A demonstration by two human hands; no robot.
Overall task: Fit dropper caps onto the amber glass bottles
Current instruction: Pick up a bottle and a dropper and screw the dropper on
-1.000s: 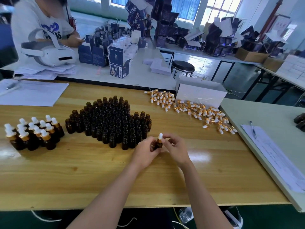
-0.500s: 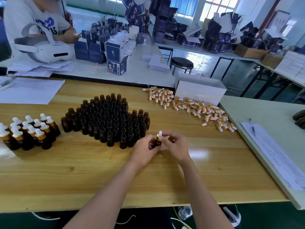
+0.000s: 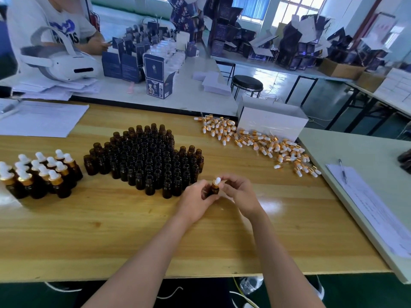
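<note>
Hardly anything shifts: left hand [image 3: 195,201] stays gripping amber bottle [image 3: 214,190] beside uncapped cluster [image 3: 146,161], right hand [image 3: 239,194] pinching dropper cap [image 3: 216,181]. Step: likely screwing tight. Next: park with capped bottles [image 3: 40,172], fetch loose cap.

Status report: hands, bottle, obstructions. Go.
Left hand grips small amber glass bottle. Right hand pinches its white-bulb gold-collar dropper cap. Nothing blocking the hands.

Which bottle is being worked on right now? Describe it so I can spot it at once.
On the wooden table, look at the near right corner of the block of uncapped bottles. There the left hand and right hand hold one bottle. Alone among its neighbours, it wears a white-bulbed dropper cap.
</note>
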